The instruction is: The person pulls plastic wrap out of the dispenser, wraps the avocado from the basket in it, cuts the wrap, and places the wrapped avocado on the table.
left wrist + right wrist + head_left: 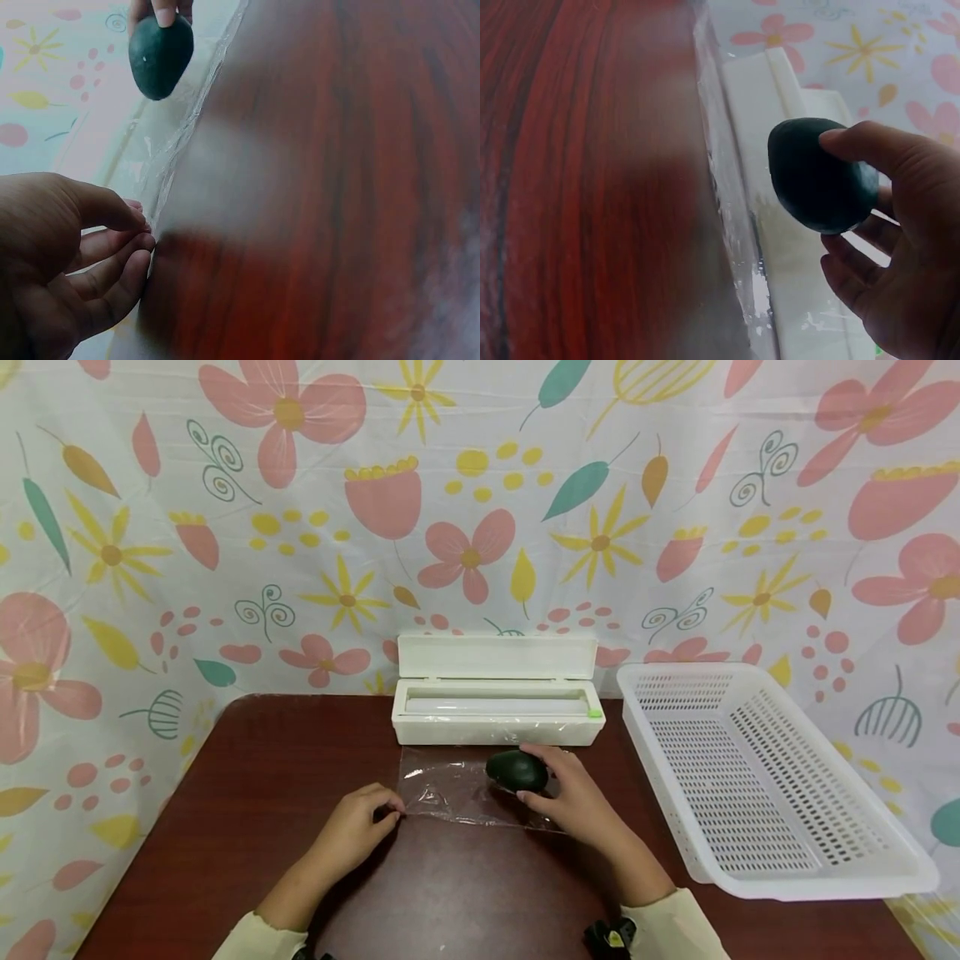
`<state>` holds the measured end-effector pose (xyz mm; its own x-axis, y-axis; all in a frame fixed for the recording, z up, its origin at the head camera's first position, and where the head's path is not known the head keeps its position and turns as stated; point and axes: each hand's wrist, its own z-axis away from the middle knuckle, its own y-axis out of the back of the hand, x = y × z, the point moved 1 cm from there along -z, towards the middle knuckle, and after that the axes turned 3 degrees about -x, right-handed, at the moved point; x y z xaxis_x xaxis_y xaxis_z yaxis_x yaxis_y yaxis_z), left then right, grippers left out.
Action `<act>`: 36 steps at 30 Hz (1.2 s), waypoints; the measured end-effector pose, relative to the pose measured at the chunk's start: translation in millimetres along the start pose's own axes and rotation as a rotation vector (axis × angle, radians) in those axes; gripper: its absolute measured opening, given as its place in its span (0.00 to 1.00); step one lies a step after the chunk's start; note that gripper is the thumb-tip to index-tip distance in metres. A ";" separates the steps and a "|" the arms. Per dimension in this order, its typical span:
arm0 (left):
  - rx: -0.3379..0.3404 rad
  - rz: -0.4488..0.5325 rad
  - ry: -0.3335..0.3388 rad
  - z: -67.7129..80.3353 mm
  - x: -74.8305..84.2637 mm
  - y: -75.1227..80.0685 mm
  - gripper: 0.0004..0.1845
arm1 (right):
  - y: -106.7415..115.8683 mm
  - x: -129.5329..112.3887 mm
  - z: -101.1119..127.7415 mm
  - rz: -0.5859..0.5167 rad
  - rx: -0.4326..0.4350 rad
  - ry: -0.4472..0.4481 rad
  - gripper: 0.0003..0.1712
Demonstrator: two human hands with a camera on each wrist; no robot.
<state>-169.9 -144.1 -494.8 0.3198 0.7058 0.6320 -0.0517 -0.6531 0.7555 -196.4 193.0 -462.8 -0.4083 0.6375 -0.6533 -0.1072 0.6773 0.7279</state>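
Observation:
A dark green avocado (516, 770) is held between the thumb and fingers of my right hand (576, 800), over a sheet of clear cling film (444, 795). The right wrist view shows the thumb on the upper side of the avocado (814, 180) and fingers beneath it. My left hand (358, 828) pinches the film's near left corner between thumb and fingertips, as the left hand (82, 262) also shows in the left wrist view. The film stretches from the front of a white wrap dispenser (495, 732), whose lid (495, 657) stands open behind a roll (495, 706).
To the right stands a white plastic basket (660, 777) with slotted walls and floor. A green slider (595, 713) sits at the dispenser's right end. The brown wooden table (465, 893) meets a flower-printed curtain (465, 527) at the back.

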 end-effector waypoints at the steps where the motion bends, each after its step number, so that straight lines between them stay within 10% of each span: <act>1: 0.004 -0.001 -0.001 -0.1 -0.1 -0.2 0.10 | -1.2 0.8 -0.8 -0.004 -0.011 -0.006 0.38; 36: 0.008 -0.001 -0.033 -0.6 -4.6 -4.2 0.10 | -28.4 5.4 -31.5 -0.013 -0.040 -0.104 0.38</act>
<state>-171.7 -144.4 -500.8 0.3510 0.6974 0.6248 -0.0434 -0.6545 0.7548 -224.1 165.7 -480.4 -0.3102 0.6647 -0.6797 -0.1488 0.6722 0.7253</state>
